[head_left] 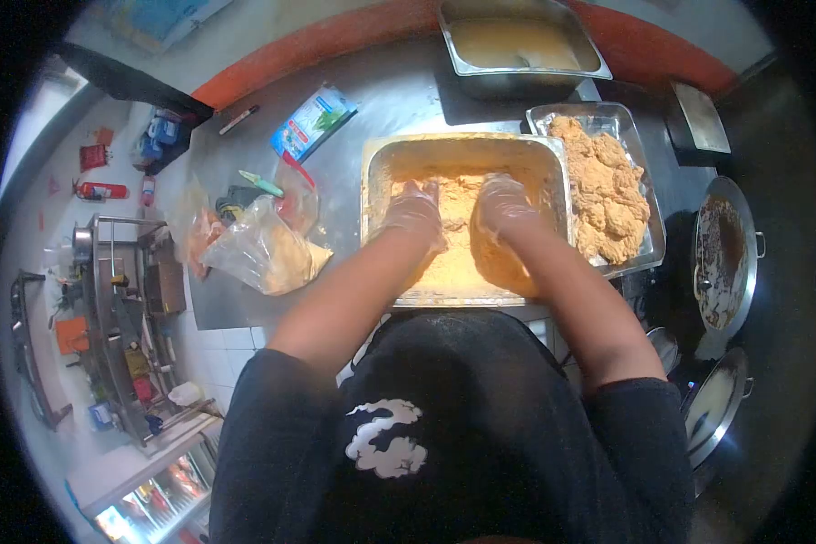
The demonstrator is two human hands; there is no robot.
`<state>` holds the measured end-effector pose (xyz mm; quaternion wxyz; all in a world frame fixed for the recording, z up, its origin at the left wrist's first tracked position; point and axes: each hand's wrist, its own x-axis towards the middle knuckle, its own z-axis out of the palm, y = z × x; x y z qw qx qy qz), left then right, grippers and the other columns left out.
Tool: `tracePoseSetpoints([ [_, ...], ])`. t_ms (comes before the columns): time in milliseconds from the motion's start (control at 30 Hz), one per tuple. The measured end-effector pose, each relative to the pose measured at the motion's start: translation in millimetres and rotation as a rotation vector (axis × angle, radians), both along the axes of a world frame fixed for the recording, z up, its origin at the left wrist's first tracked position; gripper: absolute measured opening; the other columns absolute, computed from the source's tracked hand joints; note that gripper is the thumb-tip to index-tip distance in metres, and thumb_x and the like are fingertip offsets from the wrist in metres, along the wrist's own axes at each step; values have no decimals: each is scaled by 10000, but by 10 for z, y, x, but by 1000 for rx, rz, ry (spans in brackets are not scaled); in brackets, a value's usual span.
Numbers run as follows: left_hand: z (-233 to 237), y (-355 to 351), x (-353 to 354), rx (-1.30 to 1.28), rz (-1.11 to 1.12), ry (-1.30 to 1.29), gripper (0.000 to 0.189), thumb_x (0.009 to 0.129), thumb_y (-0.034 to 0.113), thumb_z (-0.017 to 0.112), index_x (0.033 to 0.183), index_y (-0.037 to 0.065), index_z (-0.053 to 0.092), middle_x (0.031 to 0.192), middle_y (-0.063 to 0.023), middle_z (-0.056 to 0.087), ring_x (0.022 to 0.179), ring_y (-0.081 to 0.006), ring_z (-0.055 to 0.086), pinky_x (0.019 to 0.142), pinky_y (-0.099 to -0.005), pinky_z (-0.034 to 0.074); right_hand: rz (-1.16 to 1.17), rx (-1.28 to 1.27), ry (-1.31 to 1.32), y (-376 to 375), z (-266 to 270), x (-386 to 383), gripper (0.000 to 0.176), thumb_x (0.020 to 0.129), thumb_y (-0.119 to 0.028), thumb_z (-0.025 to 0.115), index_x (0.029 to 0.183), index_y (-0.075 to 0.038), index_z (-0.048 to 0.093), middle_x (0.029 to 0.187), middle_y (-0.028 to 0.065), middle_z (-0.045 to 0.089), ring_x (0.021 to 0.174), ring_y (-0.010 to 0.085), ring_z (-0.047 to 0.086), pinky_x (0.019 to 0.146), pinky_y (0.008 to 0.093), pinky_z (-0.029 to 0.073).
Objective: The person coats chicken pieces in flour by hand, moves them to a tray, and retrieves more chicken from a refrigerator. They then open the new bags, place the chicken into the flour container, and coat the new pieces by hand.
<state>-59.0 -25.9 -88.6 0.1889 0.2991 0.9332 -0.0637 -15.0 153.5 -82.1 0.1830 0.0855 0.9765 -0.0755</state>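
Note:
Both my hands wear thin clear plastic gloves and rest inside a large steel pan [373, 181] filled with pale breading flour. My left hand [414, 210] presses palm down into the flour at the pan's middle. Close beside it, my right hand [501, 207] also lies flat on the flour. Flour clings to both gloves. Whatever lies under the hands is hidden, and I cannot tell whether the fingers grip anything. To the right stands a steel tray [650, 249] heaped with breaded chicken pieces [605, 190].
A deep steel pan of beige batter [517, 45] sits behind. Left of the flour pan lie clear plastic bags [258, 245], a blue-green packet [313, 122], a green-handled tool [261, 183] and a marker [238, 120]. Pots with lids [721, 254] stand at the right.

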Motion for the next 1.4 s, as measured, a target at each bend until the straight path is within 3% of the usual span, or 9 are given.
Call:
tracePoseSetpoints([
  [200, 330, 108, -337, -105, 99, -657, 997, 758, 344, 954, 1559, -4, 476, 1549, -299, 553, 1346, -412, 633, 1114, -461, 521, 80, -390, -68, -171, -131, -80, 584, 845, -137, 803, 1366, 58, 629, 1299, 300, 696, 1226, 405, 683, 1060, 459, 539],
  [433, 980, -259, 218, -32, -65, -440, 860, 847, 399, 868, 1508, -19, 511, 1505, -264, 582, 1328, -408, 636, 1104, -474, 525, -48, -586, -221, 240, 111, 332, 547, 938, -276, 728, 1377, 42, 657, 1286, 308, 709, 1173, 419, 707, 1013, 459, 553],
  [567, 747, -132, 405, -135, -161, -390, 848, 910, 427, 791, 1557, -17, 470, 1520, -251, 569, 1346, -408, 622, 1110, -486, 522, 329, 111, -161, 87, -214, 689, 358, 897, -161, 672, 1193, 25, 748, 1177, 264, 751, 1053, 394, 746, 962, 466, 580],
  [767, 395, -72, 319, 0, 113, -544, 750, 941, 324, 753, 1556, -23, 498, 1421, -285, 638, 1302, -410, 657, 1089, -492, 528, 249, -238, -486, -370, 293, 430, 269, 906, -188, 644, 969, -25, 849, 1180, 293, 757, 1136, 437, 728, 1012, 478, 566],
  [967, 218, -280, 295, -2, -23, -426, 490, 998, 203, 594, 1446, 6, 622, 1399, -233, 688, 1269, -394, 691, 1069, -478, 552, -106, -299, -159, 171, -32, 161, 357, 1001, -123, 555, 1281, 23, 723, 1348, 279, 693, 1229, 406, 694, 1091, 466, 529],
  [1133, 532, -247, 290, -136, -84, -378, 475, 944, 170, 607, 1382, -3, 667, 1321, -252, 718, 1231, -374, 714, 1030, -462, 574, 440, -367, 421, -202, -271, -263, 278, 1016, -89, 536, 1167, -15, 758, 1358, 273, 688, 1161, 406, 715, 1037, 478, 558],
  [1233, 500, -241, 285, -149, -89, -415, 459, 934, 189, 619, 1349, 8, 690, 1256, -256, 740, 1222, -370, 717, 1024, -459, 577, 822, -58, 65, -407, -172, -315, 264, 1006, -117, 562, 1160, -11, 750, 1299, 272, 704, 1151, 395, 721, 1011, 478, 570],
  [1267, 436, -265, 284, -130, -84, -407, 465, 930, 190, 620, 1357, 17, 686, 1242, -254, 746, 1221, -375, 716, 1021, -463, 577, 589, -218, -57, -386, -227, -265, 278, 983, -139, 608, 1203, -14, 724, 1215, 255, 718, 1126, 406, 721, 988, 474, 577],
  [1400, 439, -313, 292, -16, -155, -386, 501, 919, 192, 635, 1401, 59, 657, 1273, -261, 735, 1237, -394, 702, 1043, -469, 562, 626, -156, -77, -155, -137, 297, 318, 972, -175, 631, 1239, -23, 709, 1140, 246, 738, 1083, 413, 733, 973, 465, 584],
])
